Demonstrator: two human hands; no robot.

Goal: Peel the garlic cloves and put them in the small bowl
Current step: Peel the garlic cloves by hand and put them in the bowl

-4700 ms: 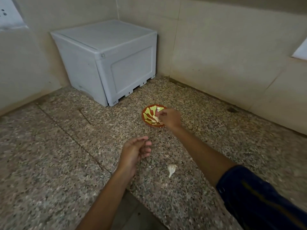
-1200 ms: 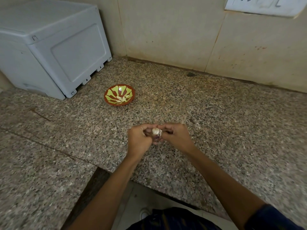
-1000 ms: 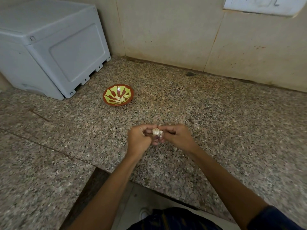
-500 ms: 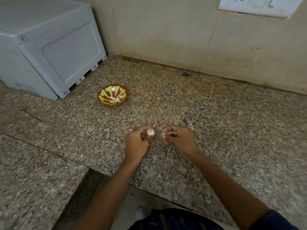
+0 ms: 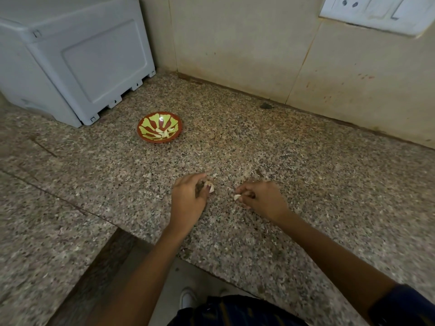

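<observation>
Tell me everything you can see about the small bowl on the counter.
The small bowl is round and shallow, with a red-brown rim and outer wall and a glossy inside painted with yellow-green leaf-like shapes on red. It looks like glazed ceramic or painted clay. It sits upright on the speckled granite counter, just in front of the grey plastic box and apart from it. A few pale peeled garlic cloves lie inside, towards its near side. Neither hand touches it.
</observation>
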